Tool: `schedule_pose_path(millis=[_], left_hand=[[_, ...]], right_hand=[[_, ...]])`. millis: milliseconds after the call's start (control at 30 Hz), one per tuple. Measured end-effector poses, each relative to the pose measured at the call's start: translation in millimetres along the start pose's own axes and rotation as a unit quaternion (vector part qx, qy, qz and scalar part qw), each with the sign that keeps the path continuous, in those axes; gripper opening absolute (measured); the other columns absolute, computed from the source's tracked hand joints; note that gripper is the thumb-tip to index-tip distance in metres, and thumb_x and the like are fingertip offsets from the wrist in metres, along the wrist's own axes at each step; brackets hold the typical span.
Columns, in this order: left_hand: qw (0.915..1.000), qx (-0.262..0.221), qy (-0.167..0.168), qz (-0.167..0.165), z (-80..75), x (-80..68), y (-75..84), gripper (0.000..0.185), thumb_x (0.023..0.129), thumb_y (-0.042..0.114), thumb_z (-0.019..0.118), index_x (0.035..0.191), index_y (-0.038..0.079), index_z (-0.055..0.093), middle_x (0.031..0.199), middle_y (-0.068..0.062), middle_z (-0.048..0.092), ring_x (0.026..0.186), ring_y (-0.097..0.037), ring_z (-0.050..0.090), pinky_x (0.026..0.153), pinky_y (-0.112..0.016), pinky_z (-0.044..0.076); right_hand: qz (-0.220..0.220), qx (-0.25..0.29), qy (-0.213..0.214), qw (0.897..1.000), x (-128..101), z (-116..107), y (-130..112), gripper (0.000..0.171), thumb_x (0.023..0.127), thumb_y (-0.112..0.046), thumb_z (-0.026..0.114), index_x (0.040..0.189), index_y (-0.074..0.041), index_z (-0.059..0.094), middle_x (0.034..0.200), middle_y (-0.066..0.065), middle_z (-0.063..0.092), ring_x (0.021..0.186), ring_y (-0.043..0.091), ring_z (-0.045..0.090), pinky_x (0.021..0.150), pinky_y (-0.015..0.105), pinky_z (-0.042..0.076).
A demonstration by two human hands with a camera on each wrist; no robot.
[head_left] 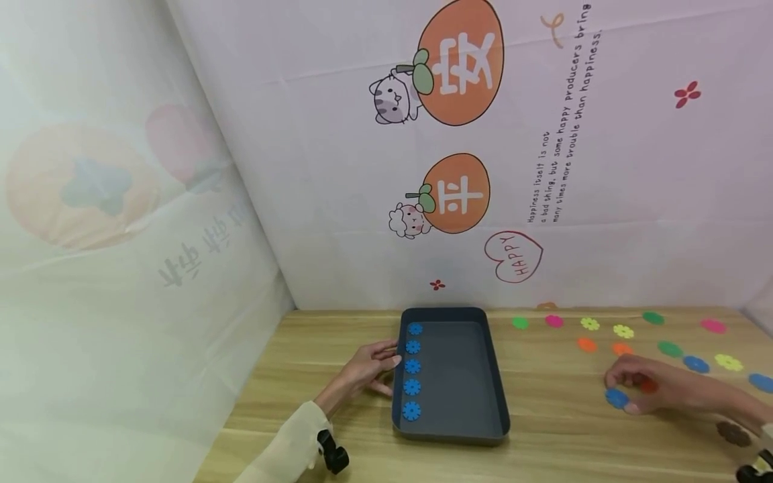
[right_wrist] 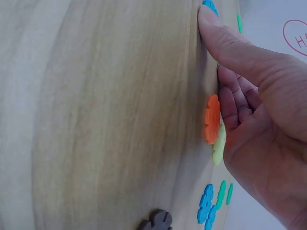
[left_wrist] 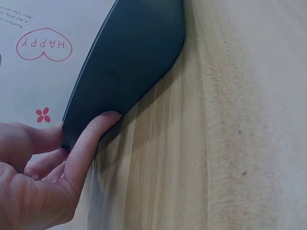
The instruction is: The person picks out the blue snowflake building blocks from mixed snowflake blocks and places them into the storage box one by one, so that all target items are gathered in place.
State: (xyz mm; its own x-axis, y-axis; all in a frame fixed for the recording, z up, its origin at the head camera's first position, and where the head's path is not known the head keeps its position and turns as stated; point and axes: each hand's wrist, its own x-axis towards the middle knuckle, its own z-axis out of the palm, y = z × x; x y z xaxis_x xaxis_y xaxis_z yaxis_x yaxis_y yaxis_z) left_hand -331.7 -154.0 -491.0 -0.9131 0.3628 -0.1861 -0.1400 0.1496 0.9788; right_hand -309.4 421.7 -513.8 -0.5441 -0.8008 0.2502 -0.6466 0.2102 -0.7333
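Note:
A dark grey rectangular tray (head_left: 459,376) has a column of blue notched flower-shaped discs (head_left: 412,367) along its inner left side. At its left wall, my left hand (head_left: 371,367) holds the tray, with the thumb against the outer wall and a finger at the rim in the left wrist view. Off to the tray's right, my right hand (head_left: 658,382) pinches a blue flower-shaped disc (head_left: 616,398) between thumb and finger. That disc is partly hidden by the thumb in the right wrist view. An orange disc (right_wrist: 212,120) lies close to the right palm.
Loose discs in several colours lie on the wooden table (head_left: 561,429) to the tray's right, among them a yellow disc (head_left: 728,362), a green disc (head_left: 670,349) and a brown disc (head_left: 733,434). A printed white cloth (head_left: 338,201) hangs behind the table and at the left.

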Motion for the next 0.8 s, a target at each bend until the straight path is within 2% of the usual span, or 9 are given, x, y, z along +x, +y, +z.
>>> schedule_pose_path(millis=[67, 300, 500, 600, 700, 800], left_hand=[[1.0000, -0.002, 0.001, -0.002, 0.6, -0.2, -0.3, 0.058, 0.108, 0.015, 0.062, 0.160, 0.002, 0.040, 0.159, -0.027, 0.044, 0.143, -0.043, 0.049, 0.068, -0.042, 0.068], [0.9998, -0.002, 0.017, -0.011, 3.6, -1.0, 0.2, 0.058, 0.107, 0.015, 0.062, 0.159, 0.002, 0.042, 0.159, -0.026, 0.046, 0.143, -0.042, 0.050, 0.067, -0.042, 0.068], [0.9998, -0.004, 0.014, -0.012, 3.8, -1.4, -2.2, 0.057, 0.107, 0.015, 0.061, 0.160, 0.003, 0.041, 0.160, -0.026, 0.044, 0.144, -0.043, 0.048, 0.067, -0.042, 0.068], [0.9998, -0.006, 0.016, -0.012, 3.6, -0.3, -1.9, 0.056, 0.107, 0.015, 0.061, 0.159, 0.004, 0.043, 0.160, -0.025, 0.045, 0.143, -0.042, 0.050, 0.067, -0.041, 0.068], [0.9997, -0.009, 0.020, -0.010, 3.3, 0.6, -0.5, 0.055, 0.107, 0.013, 0.062, 0.159, 0.005, 0.044, 0.159, -0.025, 0.046, 0.141, -0.041, 0.052, 0.066, -0.041, 0.068], [0.9997, -0.010, 0.022, -0.010, 2.8, 1.0, -0.2, 0.055, 0.107, 0.012, 0.061, 0.159, 0.005, 0.044, 0.159, -0.025, 0.046, 0.140, -0.041, 0.053, 0.067, -0.042, 0.068]], right_hand=[[-0.010, -0.001, 0.000, 1.000, 1.2, -0.1, -0.7, 0.045, 0.088, 0.021, 0.065, 0.123, -0.007, 0.062, 0.112, 0.004, 0.061, 0.093, 0.017, 0.053, 0.067, 0.030, 0.046], [0.010, -0.021, -0.005, 1.000, 9.0, -4.6, -8.3, 0.034, 0.089, 0.014, 0.071, 0.110, -0.012, 0.062, 0.089, 0.007, 0.059, 0.076, 0.019, 0.053, 0.054, 0.027, 0.041], [0.000, -0.030, -0.009, 1.000, 15.4, -8.6, -8.2, 0.029, 0.089, 0.013, 0.073, 0.100, -0.012, 0.062, 0.080, 0.007, 0.061, 0.066, 0.018, 0.056, 0.051, 0.023, 0.046], [0.004, -0.002, -0.004, 1.000, 18.3, -10.8, -5.5, 0.028, 0.092, 0.016, 0.067, 0.103, -0.009, 0.065, 0.086, 0.006, 0.065, 0.071, 0.012, 0.061, 0.055, 0.023, 0.052], [0.018, 0.034, 0.018, 0.999, 24.0, -13.5, -4.4, 0.030, 0.094, 0.021, 0.059, 0.109, -0.004, 0.066, 0.097, 0.003, 0.071, 0.082, 0.006, 0.067, 0.062, 0.024, 0.059], [0.052, 0.065, 0.047, 0.995, 32.7, -15.1, -9.6, 0.030, 0.098, 0.019, 0.054, 0.116, -0.001, 0.067, 0.104, -0.001, 0.074, 0.089, 0.006, 0.070, 0.069, 0.026, 0.063]])
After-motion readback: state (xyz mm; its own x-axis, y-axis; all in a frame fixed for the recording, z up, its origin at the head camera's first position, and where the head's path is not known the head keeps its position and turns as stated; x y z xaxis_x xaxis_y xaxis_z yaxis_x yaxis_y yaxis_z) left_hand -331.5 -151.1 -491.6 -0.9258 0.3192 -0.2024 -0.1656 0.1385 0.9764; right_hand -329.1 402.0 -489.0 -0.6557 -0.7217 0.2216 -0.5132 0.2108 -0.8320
